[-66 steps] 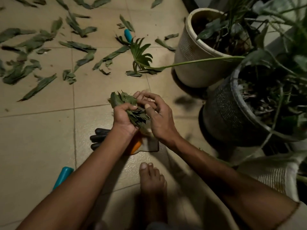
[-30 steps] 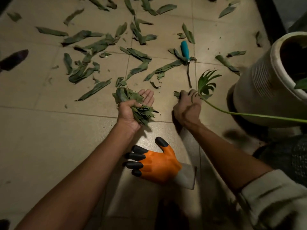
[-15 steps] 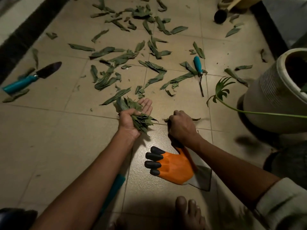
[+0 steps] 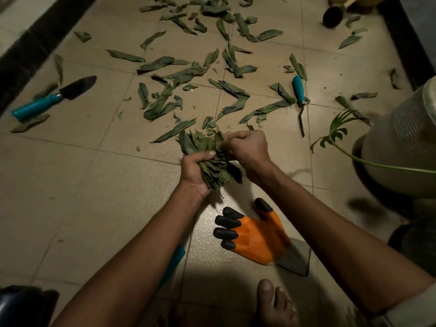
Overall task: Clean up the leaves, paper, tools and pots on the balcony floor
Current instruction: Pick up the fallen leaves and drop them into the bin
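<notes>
Leaves scattered over beige tiled floor, dim balcony

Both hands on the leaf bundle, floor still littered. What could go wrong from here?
1. The left hand grips an overfull leaf bundle while the right hand pinches more in; leaves may slip out and re-scatter.
2. The bare foot is close to the orange glove and a teal handle partly under the left arm: trip hazard.
3. The trowel lies apart at far left, easy to miss.
</notes>
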